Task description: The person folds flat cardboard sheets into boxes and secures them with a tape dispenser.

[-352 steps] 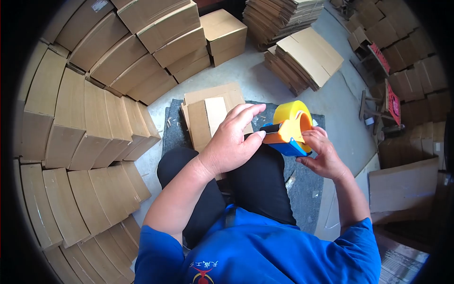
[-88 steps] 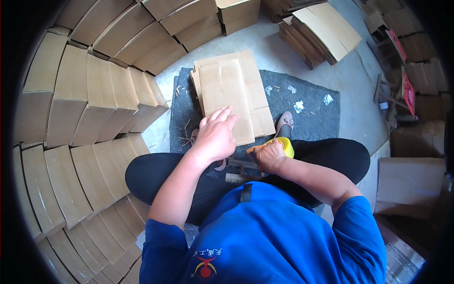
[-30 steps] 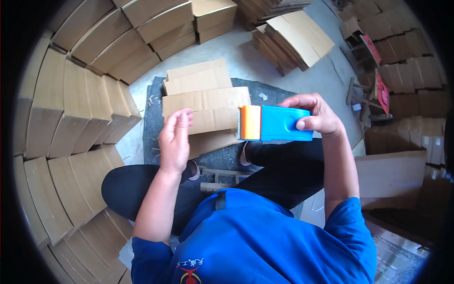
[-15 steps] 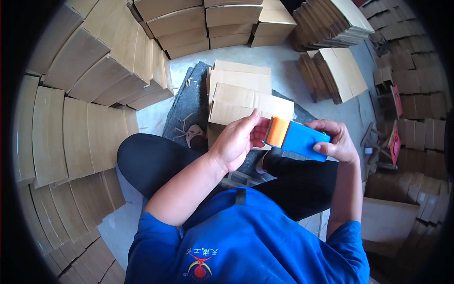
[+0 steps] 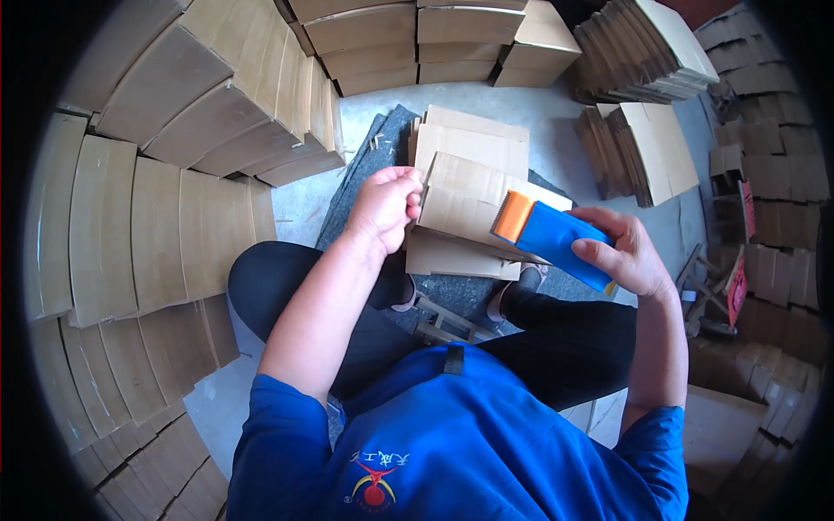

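Observation:
A blue tape dispenser with an orange front and a toothed edge is gripped in my right hand. It is held over the right side of a folded cardboard carton, its toothed end pointing left. My left hand is closed, fingers curled, at the carton's left edge. What its fingers hold, if anything, is hidden. The carton lies tilted on a pile of flat cardboard between my feet.
A dark mat lies under the pile, with small scraps on it. Stacked cartons wall the left side, and more stand behind. Bundles of flat cardboard stand at the back right. A folding stool is on the right.
My left hand has moved left, away from the dispenser's toothed end to the carton's left edge, and its fingers have closed. The dispenser stays in my right hand. The view has shifted slightly.

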Motion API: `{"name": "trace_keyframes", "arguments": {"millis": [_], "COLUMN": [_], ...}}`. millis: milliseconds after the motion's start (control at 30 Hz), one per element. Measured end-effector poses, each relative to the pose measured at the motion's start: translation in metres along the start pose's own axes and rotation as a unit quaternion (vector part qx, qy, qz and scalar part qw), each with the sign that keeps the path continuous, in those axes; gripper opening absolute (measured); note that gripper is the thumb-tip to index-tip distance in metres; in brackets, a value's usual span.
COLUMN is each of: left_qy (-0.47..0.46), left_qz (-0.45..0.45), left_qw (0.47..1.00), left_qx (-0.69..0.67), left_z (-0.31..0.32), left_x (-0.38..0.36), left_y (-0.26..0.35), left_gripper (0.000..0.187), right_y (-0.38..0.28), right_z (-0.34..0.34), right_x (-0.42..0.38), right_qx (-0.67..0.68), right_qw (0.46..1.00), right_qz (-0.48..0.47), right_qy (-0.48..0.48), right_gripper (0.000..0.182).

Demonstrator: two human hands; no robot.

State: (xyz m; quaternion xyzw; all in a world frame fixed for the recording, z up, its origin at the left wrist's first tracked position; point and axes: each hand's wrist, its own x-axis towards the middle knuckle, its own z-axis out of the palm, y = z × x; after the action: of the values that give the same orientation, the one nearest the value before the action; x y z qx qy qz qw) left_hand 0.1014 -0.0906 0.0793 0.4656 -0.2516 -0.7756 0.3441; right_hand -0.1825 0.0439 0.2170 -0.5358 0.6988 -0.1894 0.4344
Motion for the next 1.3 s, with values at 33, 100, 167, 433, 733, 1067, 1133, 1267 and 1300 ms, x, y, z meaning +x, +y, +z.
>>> {"name": "trace_keyframes", "arguments": {"millis": [33, 100, 167, 433, 733, 1067, 1133, 1267, 1300], "left_qy": [0.015, 0.026, 0.042, 0.102, 0.103, 0.066, 0.075, 0.076, 0.076], "left_qz": [-0.015, -0.047, -0.044, -0.042, -0.091, -0.112, -0.106, -0.098, -0.098], "left_qw": [1.000, 0.998, 0.996, 0.980, 0.968, 0.967, 0.968, 0.970, 0.969], "left_qx": [0.013, 0.045, 0.064, 0.166, 0.209, 0.221, 0.213, 0.210, 0.213], "left_z": [-0.011, -0.021, -0.022, -0.033, -0.055, -0.057, -0.056, -0.059, -0.060], "left_x": [0.011, 0.023, 0.031, 0.054, 0.078, 0.079, 0.079, 0.080, 0.081], "left_y": [0.011, 0.021, 0.022, 0.015, -0.016, -0.022, -0.022, -0.022, -0.024], "left_gripper": [0.008, 0.010, 0.015, 0.021, 0.022, 0.018, 0.018, 0.018, 0.018], "right_y": [-0.004, -0.017, -0.026, -0.035, -0.046, -0.047, -0.044, -0.042, -0.039], "right_z": [0.000, 0.004, 0.010, 0.022, 0.045, 0.092, 0.113, 0.140, 0.145], "right_x": [0.007, 0.023, 0.037, 0.074, 0.093, 0.075, 0.077, 0.077, 0.077], "right_qx": [-0.018, -0.064, -0.079, -0.154, -0.265, -0.558, -0.597, -0.658, -0.657], "right_qw": [1.000, 0.997, 0.996, 0.983, 0.955, 0.802, 0.771, 0.727, 0.725], "right_qz": [0.010, 0.034, 0.045, 0.103, 0.125, -0.200, -0.219, -0.194, -0.207], "right_qy": [0.008, 0.015, 0.021, -0.003, -0.037, 0.070, 0.032, -0.015, 0.011], "right_gripper": [0.072, 0.070, 0.065, 0.059, 0.057, 0.040, 0.034, 0.045, 0.043]}}
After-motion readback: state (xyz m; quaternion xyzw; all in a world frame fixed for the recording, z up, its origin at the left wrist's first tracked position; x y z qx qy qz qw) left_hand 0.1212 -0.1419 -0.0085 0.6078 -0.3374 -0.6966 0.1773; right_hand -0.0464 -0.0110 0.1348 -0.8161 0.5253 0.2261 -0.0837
